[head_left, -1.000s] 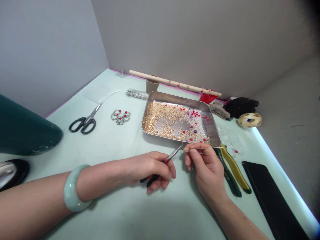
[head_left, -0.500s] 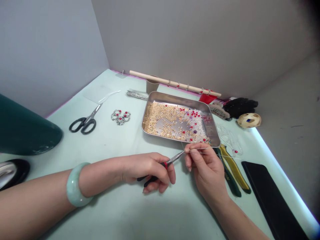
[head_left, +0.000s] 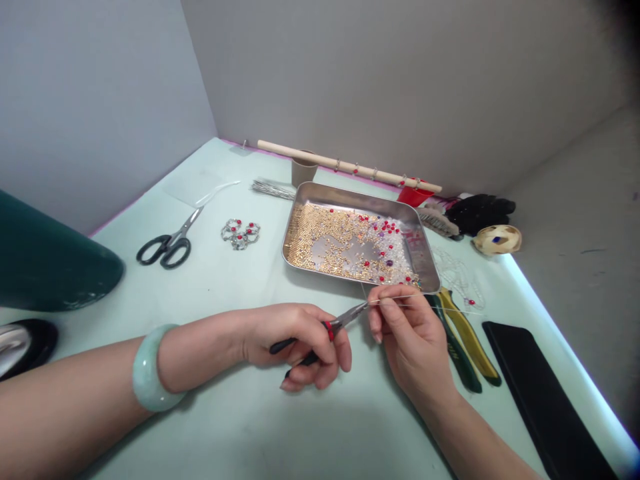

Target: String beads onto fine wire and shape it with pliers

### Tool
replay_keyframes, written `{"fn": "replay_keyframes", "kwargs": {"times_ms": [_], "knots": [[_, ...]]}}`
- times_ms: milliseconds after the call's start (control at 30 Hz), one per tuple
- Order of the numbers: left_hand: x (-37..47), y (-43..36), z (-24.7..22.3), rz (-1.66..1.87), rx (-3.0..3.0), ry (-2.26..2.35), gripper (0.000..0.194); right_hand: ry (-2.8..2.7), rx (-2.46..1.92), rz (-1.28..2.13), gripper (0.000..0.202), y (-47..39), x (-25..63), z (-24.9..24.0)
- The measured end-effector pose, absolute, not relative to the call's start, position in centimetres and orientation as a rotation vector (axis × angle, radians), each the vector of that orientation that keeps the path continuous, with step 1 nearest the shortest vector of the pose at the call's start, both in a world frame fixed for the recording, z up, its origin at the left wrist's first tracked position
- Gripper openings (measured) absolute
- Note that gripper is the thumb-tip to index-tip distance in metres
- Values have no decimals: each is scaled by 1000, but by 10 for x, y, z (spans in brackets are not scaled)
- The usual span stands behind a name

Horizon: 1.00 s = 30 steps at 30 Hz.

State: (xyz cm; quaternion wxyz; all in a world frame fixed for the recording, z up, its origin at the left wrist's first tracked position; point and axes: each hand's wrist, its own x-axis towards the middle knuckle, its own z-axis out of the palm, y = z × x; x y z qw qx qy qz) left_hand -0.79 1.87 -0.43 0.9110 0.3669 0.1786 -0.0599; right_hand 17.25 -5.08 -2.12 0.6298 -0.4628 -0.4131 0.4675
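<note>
My left hand (head_left: 307, 343) is closed around the black handles of a pair of pliers (head_left: 345, 320) with a red band near the joint. The pliers' narrow jaws point right and meet a thin wire (head_left: 445, 308) at my right fingertips. My right hand (head_left: 413, 327) pinches that wire between thumb and forefinger, and its loose ends run out to the right. Just beyond my fingers stands a metal tray (head_left: 431, 267) with gold, clear, red and purple beads. Whatever lies right at the jaw tips is too small to make out.
Scissors (head_left: 175, 243) and a beaded piece (head_left: 240, 235) lie left of the tray. A wooden rod (head_left: 320, 161) with rings rests across a beige cup (head_left: 304, 175) and a red cup (head_left: 416, 195). Yellow-green pliers (head_left: 467, 340) and a black flat case (head_left: 535, 380) lie right. A dark green cylinder (head_left: 55, 253) stands left.
The handles of the pliers have spread apart in my left hand, with the jaws still at the wire. My right hand keeps its pinch in nearly the same place.
</note>
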Motion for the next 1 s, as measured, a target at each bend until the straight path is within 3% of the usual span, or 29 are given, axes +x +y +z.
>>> {"fn": "replay_keyframes", "kwargs": {"times_ms": [1000], "knots": [[-10,17,-3,-134,636,306,18,-966,-1049,1065,5,-51,172,-22]]}}
